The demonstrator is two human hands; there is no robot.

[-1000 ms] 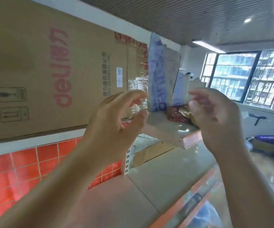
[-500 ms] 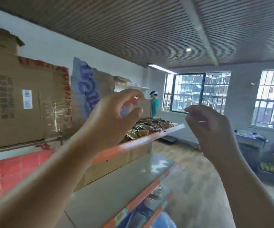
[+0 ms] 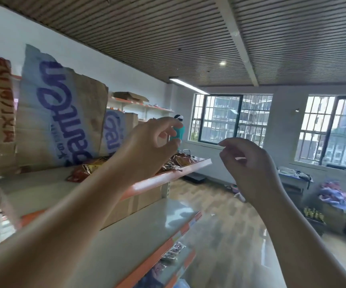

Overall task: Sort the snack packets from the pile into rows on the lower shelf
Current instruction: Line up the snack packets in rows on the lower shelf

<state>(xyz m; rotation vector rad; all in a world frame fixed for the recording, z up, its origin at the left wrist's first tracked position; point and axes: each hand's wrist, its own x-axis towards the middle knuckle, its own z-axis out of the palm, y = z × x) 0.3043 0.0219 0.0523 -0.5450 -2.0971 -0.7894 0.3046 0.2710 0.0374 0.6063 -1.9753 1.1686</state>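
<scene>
Shelves fill the left side. The lower shelf (image 3: pixel 139 231) at seven o'clock looks bare, so no rows yet. The snack packets (image 3: pixel 176 162) sit piled on the upper shelf (image 3: pixel 168 178) near the middle. The left hand (image 3: pixel 147 151) and right hand (image 3: pixel 249 169) hang loosely curled, holding nothing. Nearly all sorting is left.

White walls (image 3: pixel 97 59), slatted ceiling (image 3: pixel 147 34), barred windows (image 3: pixel 230 119), glossy wood floor (image 3: pixel 220 206)

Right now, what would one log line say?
left hand: raised, empty | right hand: raised, empty | snack packets: piled on upper shelf
</scene>
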